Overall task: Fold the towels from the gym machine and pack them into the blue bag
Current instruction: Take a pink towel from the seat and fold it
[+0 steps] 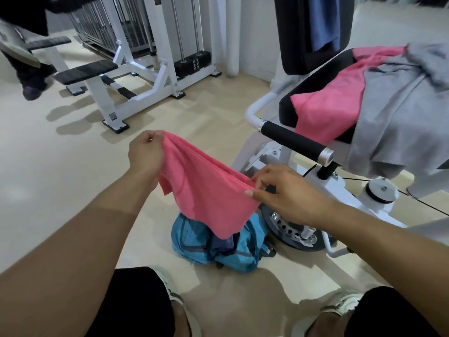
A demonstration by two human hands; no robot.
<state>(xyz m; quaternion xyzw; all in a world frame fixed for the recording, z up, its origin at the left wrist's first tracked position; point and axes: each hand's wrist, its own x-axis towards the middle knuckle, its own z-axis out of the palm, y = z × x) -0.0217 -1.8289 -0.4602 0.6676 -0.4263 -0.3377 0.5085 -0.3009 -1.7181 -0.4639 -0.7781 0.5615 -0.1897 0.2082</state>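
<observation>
A pink towel (206, 190) hangs doubled between my hands above the floor. My left hand (145, 154) grips its upper left end in a fist. My right hand (286, 193) pinches the other end between thumb and fingers. Under the hanging towel lies the blue bag (194, 242) on the floor, open, with dark cloth showing inside. On the gym machine seat (285, 107) at the right lie another pink towel (332, 103) and a grey towel (398, 117). A blue towel (324, 23) hangs over the backrest.
The machine's padded handle (294, 139) and white frame (345, 190) stand just right of my hands. A white weight machine (145, 69) with black pads stands at the back left. A person's dark leg (31, 79) is at the far left. My shoes show at the bottom.
</observation>
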